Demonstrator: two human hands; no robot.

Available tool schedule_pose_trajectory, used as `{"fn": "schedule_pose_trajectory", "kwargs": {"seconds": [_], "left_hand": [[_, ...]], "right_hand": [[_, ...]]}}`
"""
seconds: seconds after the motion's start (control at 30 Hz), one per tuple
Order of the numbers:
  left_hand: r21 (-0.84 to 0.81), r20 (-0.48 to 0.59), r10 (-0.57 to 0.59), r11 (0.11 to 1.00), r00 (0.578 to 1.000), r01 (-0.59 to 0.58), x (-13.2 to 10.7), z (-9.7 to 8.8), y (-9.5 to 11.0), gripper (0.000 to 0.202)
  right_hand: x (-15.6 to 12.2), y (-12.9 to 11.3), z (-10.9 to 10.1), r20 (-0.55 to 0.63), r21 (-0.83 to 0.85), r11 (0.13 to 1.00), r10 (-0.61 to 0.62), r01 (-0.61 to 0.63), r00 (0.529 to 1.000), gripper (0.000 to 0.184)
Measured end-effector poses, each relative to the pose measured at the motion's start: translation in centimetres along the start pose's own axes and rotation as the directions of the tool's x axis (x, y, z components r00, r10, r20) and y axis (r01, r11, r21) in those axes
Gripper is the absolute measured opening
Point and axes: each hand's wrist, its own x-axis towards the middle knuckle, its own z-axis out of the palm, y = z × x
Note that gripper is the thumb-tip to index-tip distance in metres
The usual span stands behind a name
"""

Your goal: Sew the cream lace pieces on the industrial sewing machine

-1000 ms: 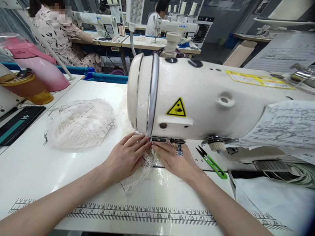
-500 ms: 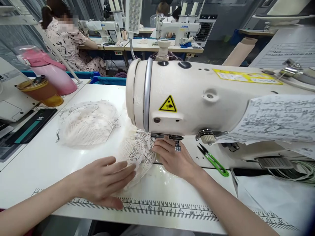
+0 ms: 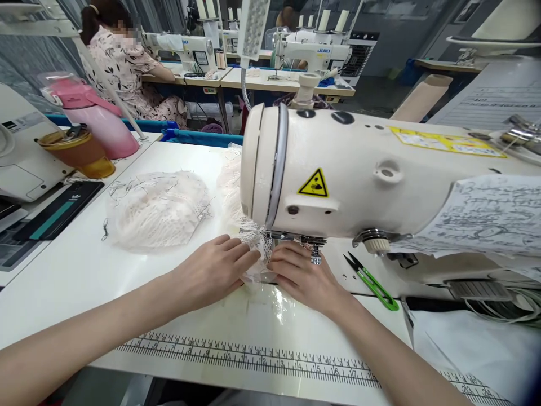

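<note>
Sewing workshop, white table (image 3: 76, 270) in the foreground. Lace piece (image 3: 252, 232) lies on the table under the front end of the sewing machine (image 3: 359, 180), bunched at the presser foot (image 3: 296, 241), with a bit showing between the two hands.

Left hand (image 3: 215, 270) is palm down, fingers stretched out and close together, tips lying on the lace just left of the foot. It closes around nothing and only presses flat. Right hand (image 3: 304, 279) is also palm down, fingers extended toward the foot and resting on the lace below it, with no pinch visible. The fingertips of the two hands are almost touching.

Yellow warning sticker (image 3: 313, 184) is on the machine body above the right hand. Green thread snips (image 3: 372, 282) lie on the table just right of the right hand, apart from it. Printed ruler (image 3: 262, 356) runs along the near table edge under both forearms.

Pile of lace (image 3: 158, 208) with loose threads sits left of the machine, well apart from the left hand. Dark phone (image 3: 59, 211), amber cup (image 3: 78, 149) and pink bottle (image 3: 99, 115) are at far left. Paper sheet (image 3: 486, 217) with handwriting hangs on the machine at right.

Behind, a person in a flowered top (image 3: 131, 67) sits at another table, and more white machines (image 3: 313, 53) stand in back.
</note>
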Motion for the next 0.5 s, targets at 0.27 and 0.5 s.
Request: {"fn": "schedule_pose_trajectory", "kwargs": {"seconds": [0.27, 0.5], "left_hand": [[0.134, -0.272, 0.037, 0.991, 0.962, 0.0, 0.6, 2.8, -0.1, 0.036], [0.06, -0.313, 0.005, 0.998, 0.95, 0.015, 0.6, 3.2, -0.2, 0.032]], "right_hand": [[-0.2, -0.4, 0.3, -0.022, -0.12, 0.982, 0.147, -0.148, 0.989, 0.027], [0.6, -0.2, 0.3, -0.059, -0.055, 0.998, 0.016, -0.02, 0.998, 0.023]]}}
